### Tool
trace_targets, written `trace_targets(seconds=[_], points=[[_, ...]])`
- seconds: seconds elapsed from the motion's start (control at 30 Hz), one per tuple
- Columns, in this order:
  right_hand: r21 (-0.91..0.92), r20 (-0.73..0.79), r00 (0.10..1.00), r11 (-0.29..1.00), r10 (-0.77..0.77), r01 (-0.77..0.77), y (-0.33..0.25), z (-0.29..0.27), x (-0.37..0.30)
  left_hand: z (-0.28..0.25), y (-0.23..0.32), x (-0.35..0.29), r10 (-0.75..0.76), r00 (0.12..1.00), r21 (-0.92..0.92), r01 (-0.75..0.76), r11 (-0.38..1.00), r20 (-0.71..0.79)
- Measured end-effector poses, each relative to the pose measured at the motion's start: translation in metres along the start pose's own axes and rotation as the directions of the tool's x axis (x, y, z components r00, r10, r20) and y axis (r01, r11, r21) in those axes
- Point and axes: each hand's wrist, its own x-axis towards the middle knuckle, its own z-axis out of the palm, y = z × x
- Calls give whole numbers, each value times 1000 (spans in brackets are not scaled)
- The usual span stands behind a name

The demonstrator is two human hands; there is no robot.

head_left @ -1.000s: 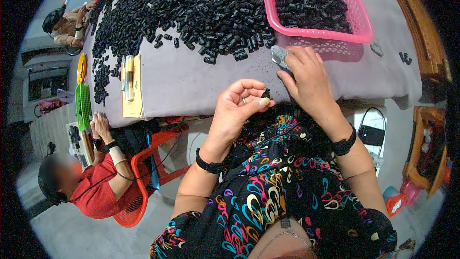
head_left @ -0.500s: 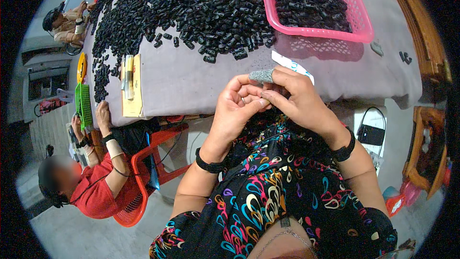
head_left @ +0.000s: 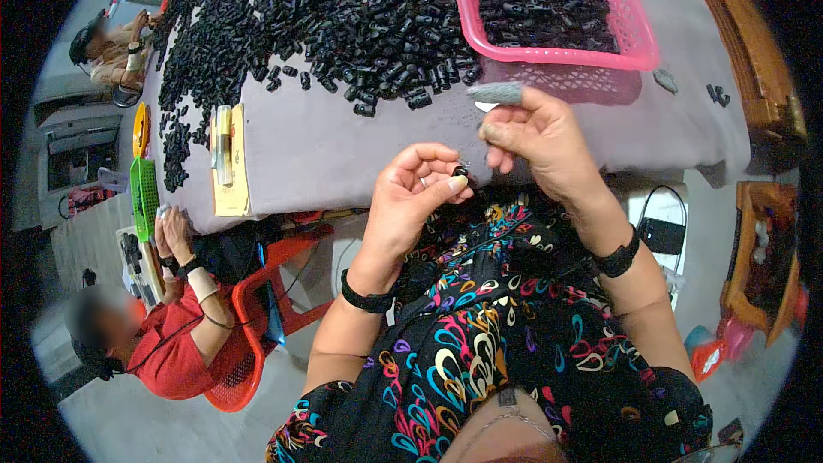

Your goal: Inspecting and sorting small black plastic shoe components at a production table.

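My left hand [head_left: 418,193] is closed in a pinch on a small black cylindrical part [head_left: 460,173], held above the near table edge. My right hand [head_left: 536,137] is raised a little to the right, apart from it. Its index finger, in a grey finger cover [head_left: 497,93], points left, while the thumb stands off from it and the other fingers curl; no part shows in them. Beyond both hands a large pile of black cylindrical parts [head_left: 369,26] spreads across the grey tablecloth [head_left: 317,150]. A white card [head_left: 485,106] is mostly hidden behind my right hand.
A pink basket [head_left: 557,57] of black parts stands at the far right. A few loose parts [head_left: 718,95] and a grey scrap [head_left: 665,80] lie beyond it. Left are a yellow pad [head_left: 231,200] with a clear tube, a green basket [head_left: 144,197] and a co-worker in red [head_left: 176,360].
My hands have come apart: the right moved up and right, its index finger stretched out. The black part in my left fingers now shows. The co-worker's hands have drawn back from the table parts.
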Motion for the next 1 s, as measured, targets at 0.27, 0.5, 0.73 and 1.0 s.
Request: trace_targets(seconds=[0.27, 0.5, 0.73, 1.0], points=[[6, 54, 995, 996, 85, -85, 0, 4, 0, 5, 1, 1, -3, 1000, 48, 2, 999, 19], [28, 50, 988, 988, 149, -151, 1, 4, 0, 0, -1, -1, -8, 1000, -13, 8, 1000, 0], [40, 34, 987, 987, 156, -158, 4, 3, 0, -1, -4, 0, -9, 1000, -23, 9, 1000, 0], [-7, 92, 985, 990, 143, -143, 6, 1, 0, 3, 0, 1, 19, 999, -5, -19, 1000, 44]])
